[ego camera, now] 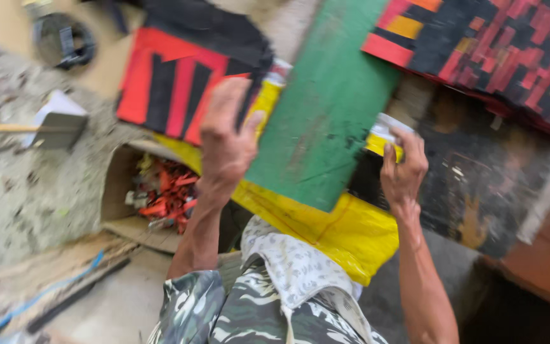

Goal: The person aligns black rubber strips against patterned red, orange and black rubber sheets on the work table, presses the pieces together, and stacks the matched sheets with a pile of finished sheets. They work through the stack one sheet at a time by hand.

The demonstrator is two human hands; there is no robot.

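Across the centre of the frame, running from the upper middle down toward the lower middle, lies a green board (326,108), tilted, with a yellow sheet (351,232) beneath it that spreads to the lower centre. Upper right holds a patterned cloth (510,51) in red, black and orange blocks. Upper left of centre shows a red panel with black stripes (167,89), partly covered by a dark cloth. Below it, at left centre, an open cardboard box (119,185) contains red and orange scraps (167,194). Lower centre shows camouflage clothing (224,312) with a pale printed cloth (294,267) lying over it. At far left, a trowel-like tool (55,124) with a wooden handle rests on rough grey ground. The left hand (227,137) is raised at the left edge of the green board, fingers curled over the edge of the red panel; motion blur prevents confirming a firm clamp. The right hand (403,169) is closed on the right edge of the board, its fingers wrapped over the yellow and white material (384,135) there.
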